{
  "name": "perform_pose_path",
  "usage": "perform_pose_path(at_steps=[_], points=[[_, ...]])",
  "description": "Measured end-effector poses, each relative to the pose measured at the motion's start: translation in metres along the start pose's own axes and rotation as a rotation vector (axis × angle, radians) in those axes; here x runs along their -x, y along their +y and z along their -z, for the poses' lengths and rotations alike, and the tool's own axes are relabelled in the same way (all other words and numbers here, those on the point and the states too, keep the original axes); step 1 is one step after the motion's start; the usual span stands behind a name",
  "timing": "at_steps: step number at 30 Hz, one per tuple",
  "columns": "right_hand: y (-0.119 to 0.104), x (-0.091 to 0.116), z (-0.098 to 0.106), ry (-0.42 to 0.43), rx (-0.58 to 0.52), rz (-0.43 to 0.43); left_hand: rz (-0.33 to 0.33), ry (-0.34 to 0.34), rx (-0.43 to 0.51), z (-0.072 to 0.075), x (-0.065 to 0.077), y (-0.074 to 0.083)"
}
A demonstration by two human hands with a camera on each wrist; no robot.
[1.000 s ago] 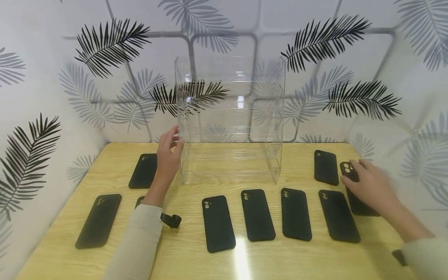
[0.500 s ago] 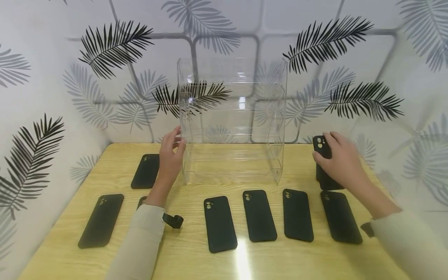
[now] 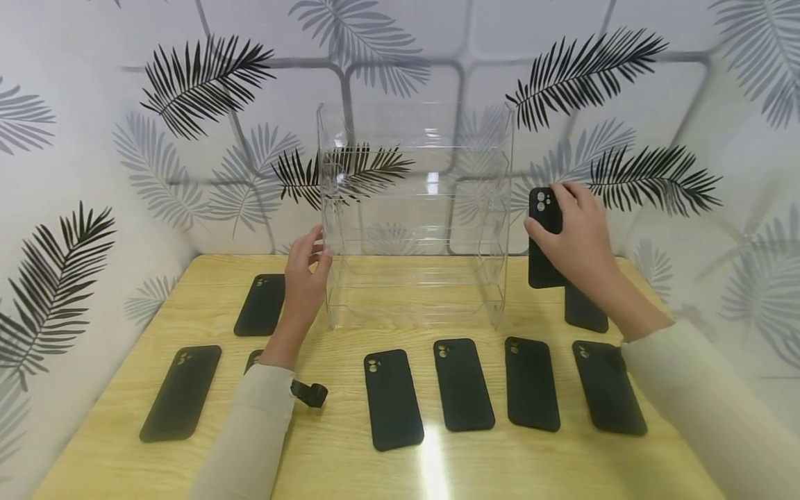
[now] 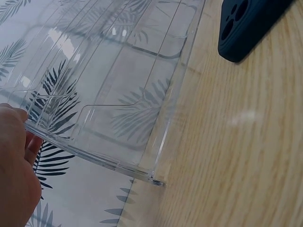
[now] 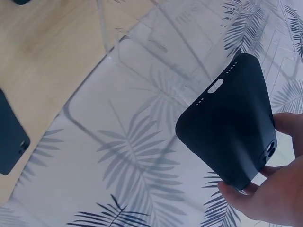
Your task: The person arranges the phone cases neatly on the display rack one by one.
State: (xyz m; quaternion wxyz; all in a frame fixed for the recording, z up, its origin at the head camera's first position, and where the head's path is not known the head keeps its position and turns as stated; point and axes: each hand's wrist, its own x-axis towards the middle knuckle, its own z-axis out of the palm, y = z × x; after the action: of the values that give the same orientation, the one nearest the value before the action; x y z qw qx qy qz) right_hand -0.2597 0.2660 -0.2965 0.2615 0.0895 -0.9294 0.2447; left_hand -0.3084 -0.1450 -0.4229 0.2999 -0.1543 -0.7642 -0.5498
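Note:
My right hand (image 3: 581,236) pinches a black phone case (image 3: 541,260) by its camera end, thumb on one side and fingers on the other. The case is raised off the table, beside the right side of a clear acrylic display rack (image 3: 415,283). In the right wrist view, the phone case (image 5: 232,118) shows its end with the slot and small holes. My left hand (image 3: 305,285) holds the rack's left side edge. Fingers and thumb go round the clear edge in the left wrist view, where the hand (image 4: 16,170) is partly cut off.
More black phone cases lie on the wooden table (image 3: 337,472): a front row with one case (image 3: 394,401), one at back left (image 3: 260,305), and one at back right (image 3: 584,307), partly behind my right arm. Leaf-patterned wall covering (image 3: 400,42) stands behind the rack.
My right hand has taken a phone case off the table's right side, lifted it, and carried it left towards the rack. The left hand stays at the rack's edge.

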Motion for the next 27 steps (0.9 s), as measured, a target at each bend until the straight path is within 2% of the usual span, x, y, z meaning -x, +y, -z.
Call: perform_pose_path(at_steps=[3,9,18,27], points=[[-0.011,-0.012,-0.003,0.016,-0.036,0.0,-0.015,0.003,-0.012,0.002,0.0,-0.001],[-0.028,-0.035,-0.012,0.053,-0.08,0.007,-0.004,0.001,-0.022,0.002,-0.001,0.0],[-0.048,-0.071,-0.027,0.098,-0.094,0.023,0.004,-0.009,-0.026,0.002,0.0,-0.001],[-0.066,-0.097,-0.037,0.143,-0.098,0.045,0.012,-0.014,-0.031,0.003,-0.001,-0.003]])
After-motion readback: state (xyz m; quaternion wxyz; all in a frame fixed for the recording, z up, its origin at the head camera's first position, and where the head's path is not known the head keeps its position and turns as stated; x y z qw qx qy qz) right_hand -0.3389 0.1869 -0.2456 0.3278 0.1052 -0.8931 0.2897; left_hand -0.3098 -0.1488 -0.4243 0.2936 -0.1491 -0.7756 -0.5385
